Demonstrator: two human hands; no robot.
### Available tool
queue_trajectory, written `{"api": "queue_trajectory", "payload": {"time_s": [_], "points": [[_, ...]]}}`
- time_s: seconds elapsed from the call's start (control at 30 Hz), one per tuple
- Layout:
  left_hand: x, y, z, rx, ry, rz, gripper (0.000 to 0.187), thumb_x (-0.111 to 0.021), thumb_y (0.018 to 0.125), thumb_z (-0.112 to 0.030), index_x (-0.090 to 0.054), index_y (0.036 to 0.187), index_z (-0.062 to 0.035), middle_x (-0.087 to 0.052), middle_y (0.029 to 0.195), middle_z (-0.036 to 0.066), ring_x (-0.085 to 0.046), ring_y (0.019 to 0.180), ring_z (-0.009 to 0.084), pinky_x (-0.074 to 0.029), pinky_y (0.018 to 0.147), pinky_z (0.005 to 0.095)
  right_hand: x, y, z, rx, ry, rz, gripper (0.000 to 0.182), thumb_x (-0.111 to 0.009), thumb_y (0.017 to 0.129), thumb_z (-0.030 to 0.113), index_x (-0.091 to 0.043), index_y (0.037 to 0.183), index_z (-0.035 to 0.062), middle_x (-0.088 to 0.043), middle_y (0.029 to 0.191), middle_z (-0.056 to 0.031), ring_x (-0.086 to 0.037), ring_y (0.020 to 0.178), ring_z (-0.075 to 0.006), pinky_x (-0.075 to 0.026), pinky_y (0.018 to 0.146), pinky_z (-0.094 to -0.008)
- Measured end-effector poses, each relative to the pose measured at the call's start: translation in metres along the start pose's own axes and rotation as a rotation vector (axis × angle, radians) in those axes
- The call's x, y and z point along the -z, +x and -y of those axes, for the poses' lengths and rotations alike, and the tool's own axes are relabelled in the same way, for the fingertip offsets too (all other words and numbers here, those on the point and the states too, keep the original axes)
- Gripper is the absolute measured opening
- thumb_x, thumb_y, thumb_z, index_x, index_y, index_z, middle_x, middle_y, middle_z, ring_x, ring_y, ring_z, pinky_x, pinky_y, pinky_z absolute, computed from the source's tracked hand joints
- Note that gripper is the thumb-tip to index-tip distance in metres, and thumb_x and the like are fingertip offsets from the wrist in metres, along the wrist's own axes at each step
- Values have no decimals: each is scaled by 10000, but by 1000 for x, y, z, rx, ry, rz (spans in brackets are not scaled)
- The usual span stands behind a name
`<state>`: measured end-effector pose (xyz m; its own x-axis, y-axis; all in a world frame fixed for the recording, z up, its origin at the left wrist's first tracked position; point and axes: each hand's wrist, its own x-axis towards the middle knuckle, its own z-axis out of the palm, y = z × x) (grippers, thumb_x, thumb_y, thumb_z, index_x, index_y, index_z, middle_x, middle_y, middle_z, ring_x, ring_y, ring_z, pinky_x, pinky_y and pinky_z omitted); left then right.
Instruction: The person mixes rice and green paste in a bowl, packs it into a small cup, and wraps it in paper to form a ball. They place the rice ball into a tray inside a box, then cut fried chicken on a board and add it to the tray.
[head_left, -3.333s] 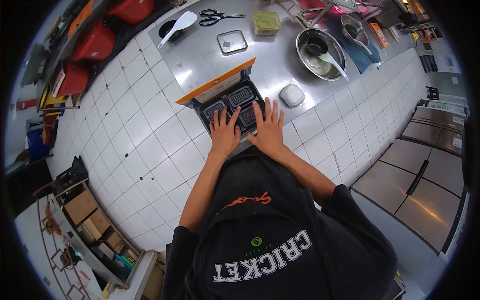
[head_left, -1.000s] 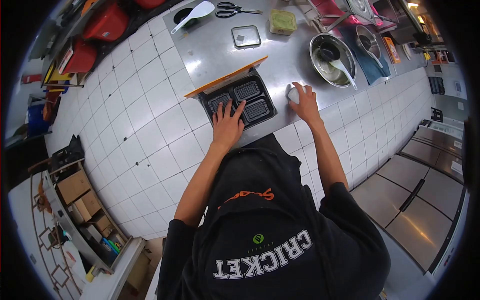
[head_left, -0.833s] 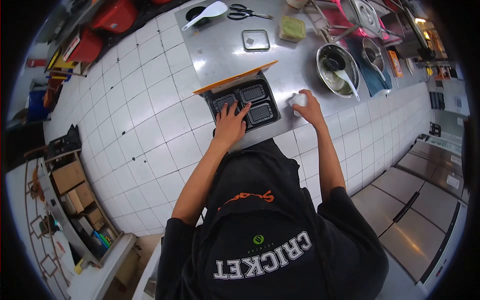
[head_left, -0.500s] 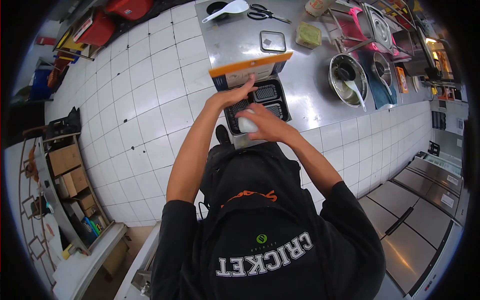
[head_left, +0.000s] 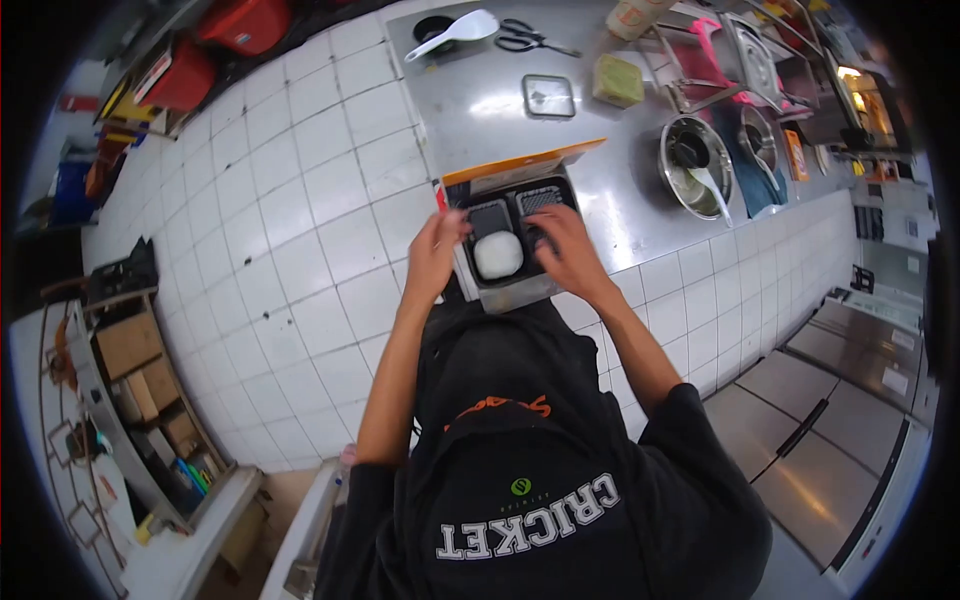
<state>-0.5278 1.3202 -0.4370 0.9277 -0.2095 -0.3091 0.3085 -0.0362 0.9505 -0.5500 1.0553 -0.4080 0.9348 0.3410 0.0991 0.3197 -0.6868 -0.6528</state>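
A black compartment tray [head_left: 520, 212] sits inside an open box whose orange-edged lid [head_left: 520, 166] stands up at the far side. A round white item [head_left: 498, 255] lies in the near left compartment. At the left edge of the box is my left hand [head_left: 436, 250], blurred at the fingertips, holding nothing that shows. Over the right side of the tray, my right hand [head_left: 567, 250] has its fingers apart and nothing in them.
On the metal counter [head_left: 625, 220] are a white spoon [head_left: 452, 34], scissors [head_left: 535, 38], a small clear lid [head_left: 549, 97], a greenish block [head_left: 618, 81] and a steel bowl [head_left: 697, 165]. Racks with pink items [head_left: 708, 55] stand at the back right.
My right hand has let go of the white item, now in the tray, and moved right. My left hand has moved from the lid to the box's left edge. The lid leans farther back.
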Motion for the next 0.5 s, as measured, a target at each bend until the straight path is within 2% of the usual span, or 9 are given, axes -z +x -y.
{"api": "queue_trajectory", "payload": {"time_s": [0.07, 0.13, 0.17, 0.2, 0.23, 0.27, 0.3, 0.33, 0.5], "points": [[1, -12, 44, 148, 191, -263, 534, -528, 1001, -469, -505, 1319, -41, -675, 1121, 154, -633, 994, 211, -509, 794, 299, -4, -13, -27, -350, -189, -235, 457, -586, 885, 207, -520, 1293, 14, -548, 1237, -239, -516, 1150, -426, -423, 957, -530], [-9, -19, 41, 392, 38, -121, 629, -508, 991, -514, -408, 1407, -53, -600, 1239, 160, -604, 1041, 236, -499, 719, 324, -23, -30, -71, -601, -107, -377, 381, -546, 944, 212, -534, 1260, 0, -592, 1125, -257, -570, 1017, -430, -447, 878, -520], [-17, -18, 43, 444, -56, -58, 682, -491, 988, -534, -368, 1454, -50, -550, 1314, 157, -576, 1110, 258, -501, 749, 345, -48, -47, -125, -569, -259, 35, 343, -490, 955, 169, -541, 1254, 9, -608, 1070, -265, -584, 975, -433, -451, 876, -516], [-28, -14, 58, 378, -73, -48, 660, -441, 1022, -479, -337, 1482, -17, -517, 1347, 151, -493, 1243, 245, -473, 905, 343, -65, -54, -134, -350, -348, -88, 306, -451, 957, 141, -551, 1216, 11, -611, 1080, -258, -582, 986, -436, -447, 853, -528], [-38, -10, 39, 500, -76, -56, 709, -420, 1022, -505, -288, 1519, -16, -348, 1543, 161, -318, 1431, 292, -269, 1161, 414, -66, -49, -123, -314, -387, -116, 273, -428, 979, 174, -554, 1157, 11, -617, 1047, -255, -576, 981, -441, -440, 844, -534], [-33, -1, 120, 246, -22, -73, 603, -399, 1044, -417, -370, 1466, 13, -443, 1450, 157, -440, 1321, 256, -350, 1083, 341, -49, -39, -86, -510, -34, -251, 255, -400, 1003, 203, -551, 1091, 18, -616, 1019, -259, -566, 957, -446, -430, 836, -539], [-36, -9, 92, 387, -88, -29, 631, -381, 1053, -425, -343, 1475, 41, -396, 1502, 176, -412, 1362, 272, -309, 1130, 350, -63, -44, -88, -481, 13, -413, 206, -461, 979, 180, -600, 1022, 35, -625, 968, -217, -562, 920, -412, -455, 841, -504], [-39, -15, 112, 299, 105, -111, 655, -349, 1064, -442, -314, 1485, 58, -360, 1530, 185, -395, 1378, 284, -314, 1137, 362, -66, -48, -88, -492, 14, -383, 224, -454, 1002, 206, -605, 1042, 46, -618, 957, -235, -565, 908, -425, -457, 820, -519], [-51, -43, 89, 294, 31, -196, 670, -309, 1071, -455, -292, 1492, 67, -301, 1563, 208, -362, 1402, 298, -298, 1154, 379, -61, -89, -44, -594, 8, -404, 239, -519, 994, 264, -595, 1112, 71, -578, 923, -223, -585, 882, -428, -479, 774, -512]]}}
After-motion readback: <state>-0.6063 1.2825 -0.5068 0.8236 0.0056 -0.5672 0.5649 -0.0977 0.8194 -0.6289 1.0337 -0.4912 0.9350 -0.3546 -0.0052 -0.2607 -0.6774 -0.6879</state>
